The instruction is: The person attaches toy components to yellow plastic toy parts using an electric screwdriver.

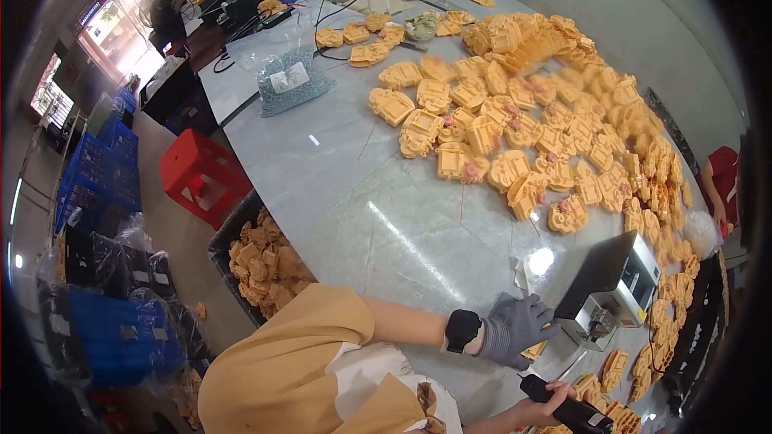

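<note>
Beneath the gloved left hand (515,328) an orange part (532,350) hides; right hand (540,407) grips a black tool (567,411).

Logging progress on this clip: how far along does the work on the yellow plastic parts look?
Hard to tell. Many yellow parts lie spread over the table, whether worked or not. In hand: the gloved left hand rests on one by the small grey machine; the right hand grips a black tool. A bin of yellow parts sits beside the table.
</note>
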Demonstrator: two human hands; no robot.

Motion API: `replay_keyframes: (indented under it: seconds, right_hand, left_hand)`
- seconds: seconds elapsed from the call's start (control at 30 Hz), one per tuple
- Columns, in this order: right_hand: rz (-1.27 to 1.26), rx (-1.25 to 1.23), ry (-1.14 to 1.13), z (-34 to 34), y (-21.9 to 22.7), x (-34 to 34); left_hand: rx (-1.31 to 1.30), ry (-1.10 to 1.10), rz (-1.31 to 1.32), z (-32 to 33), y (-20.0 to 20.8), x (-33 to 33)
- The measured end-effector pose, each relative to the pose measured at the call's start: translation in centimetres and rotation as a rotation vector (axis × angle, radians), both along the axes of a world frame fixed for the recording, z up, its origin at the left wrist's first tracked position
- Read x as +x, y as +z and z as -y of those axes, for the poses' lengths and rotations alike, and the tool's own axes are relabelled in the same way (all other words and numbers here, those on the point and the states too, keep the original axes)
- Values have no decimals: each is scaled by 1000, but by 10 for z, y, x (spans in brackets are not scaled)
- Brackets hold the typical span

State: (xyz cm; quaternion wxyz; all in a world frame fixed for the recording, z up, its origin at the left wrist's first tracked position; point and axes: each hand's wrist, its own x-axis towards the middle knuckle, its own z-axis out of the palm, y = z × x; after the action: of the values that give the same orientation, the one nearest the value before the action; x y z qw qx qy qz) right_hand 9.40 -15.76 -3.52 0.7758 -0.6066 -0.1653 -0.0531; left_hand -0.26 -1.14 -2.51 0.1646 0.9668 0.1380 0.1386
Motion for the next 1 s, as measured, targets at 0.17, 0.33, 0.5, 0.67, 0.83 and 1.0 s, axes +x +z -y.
replay_keyframes:
  seconds: [0.17,0.33,0.5,0.67,0.83,1.0]
  right_hand:
    - [13,158,-95,-20,42,-13]
    - [-59,171,-127,-20,38,-17]
    - [-28,115,-97,-15,34,-17]
    - [-74,115,-141,-18,40,-23]
    - [-52,168,-83,-20,41,-21]
    - [-15,140,-100,-18,35,-17]
  left_hand:
    - [-81,-80,15,-8,-7,0]
    - [-80,-125,84,-15,-8,0]
    - [-122,-143,38,-37,1,-9]
    - [103,-10,433,-24,36,-23]
    - [-209,61,-266,-30,22,-10]
    - [71,177,46,-21,-3,-8]
